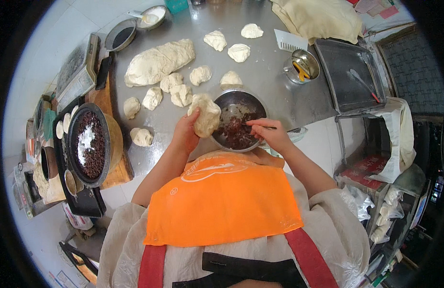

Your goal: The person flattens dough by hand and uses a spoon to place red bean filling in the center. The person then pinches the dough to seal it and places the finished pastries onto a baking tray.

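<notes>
My left hand (pixel 186 128) holds a flattened piece of pale dough (pixel 206 115) upright at the left rim of a metal bowl (pixel 253 103). Dark reddish-brown filling (pixel 231 133) lies in the bowl. My right hand (pixel 270 129) grips a thin utensil (pixel 266 127) over the bowl's right side; its tip is hard to make out. Several dough lumps (pixel 200 76) and a long dough mass (pixel 158 62) lie on the steel table (pixel 289 98) beyond and left of the bowl.
A large pot (pixel 116 144) of dark grains with white powder sits left. A metal cup (pixel 293 73) with a yellow utensil, a white scraper (pixel 288 41), a dark tray (pixel 346 72) and folded cloth (pixel 318 17) are right. Two dishes (pixel 121 36) stand at back left.
</notes>
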`<action>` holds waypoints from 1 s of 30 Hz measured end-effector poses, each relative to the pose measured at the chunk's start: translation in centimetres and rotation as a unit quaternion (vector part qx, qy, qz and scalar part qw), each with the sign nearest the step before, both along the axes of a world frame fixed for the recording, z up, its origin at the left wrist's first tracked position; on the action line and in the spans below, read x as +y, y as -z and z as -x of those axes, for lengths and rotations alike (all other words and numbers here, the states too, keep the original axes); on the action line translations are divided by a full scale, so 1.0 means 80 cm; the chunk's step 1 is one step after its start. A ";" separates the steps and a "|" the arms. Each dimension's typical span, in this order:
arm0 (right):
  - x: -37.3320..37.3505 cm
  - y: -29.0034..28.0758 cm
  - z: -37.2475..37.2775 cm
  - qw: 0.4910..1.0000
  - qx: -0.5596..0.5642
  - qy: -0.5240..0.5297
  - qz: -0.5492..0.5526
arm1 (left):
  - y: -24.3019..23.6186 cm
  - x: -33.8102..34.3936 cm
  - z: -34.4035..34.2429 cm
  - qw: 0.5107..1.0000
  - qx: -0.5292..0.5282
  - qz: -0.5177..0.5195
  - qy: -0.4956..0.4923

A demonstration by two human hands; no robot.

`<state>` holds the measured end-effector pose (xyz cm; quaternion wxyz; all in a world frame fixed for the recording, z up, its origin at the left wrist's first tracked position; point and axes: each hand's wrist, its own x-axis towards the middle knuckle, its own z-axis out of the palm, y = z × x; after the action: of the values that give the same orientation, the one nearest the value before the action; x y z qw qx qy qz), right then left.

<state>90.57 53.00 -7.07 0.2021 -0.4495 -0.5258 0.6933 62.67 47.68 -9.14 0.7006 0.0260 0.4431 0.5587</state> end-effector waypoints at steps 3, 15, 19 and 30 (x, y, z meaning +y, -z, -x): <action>0.000 -0.029 0.012 0.929 -0.041 -0.015 -0.366 | -0.007 0.005 -0.023 0.999 0.020 0.035 0.005; 0.001 -0.063 0.038 0.980 0.064 0.185 -0.033 | -0.011 0.022 -0.055 0.984 -0.169 -0.034 0.048; 0.016 -0.010 0.027 0.959 0.172 0.159 0.159 | -0.012 0.018 -0.059 0.975 -0.192 -0.064 0.092; 0.016 -0.033 0.005 0.979 0.004 0.100 -0.180 | -0.020 0.018 -0.022 0.982 -0.044 -0.121 0.136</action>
<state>90.15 54.24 -4.45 0.3501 -0.4528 -0.5939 0.5654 64.46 49.09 -7.54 0.7805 0.1460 0.3331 0.5084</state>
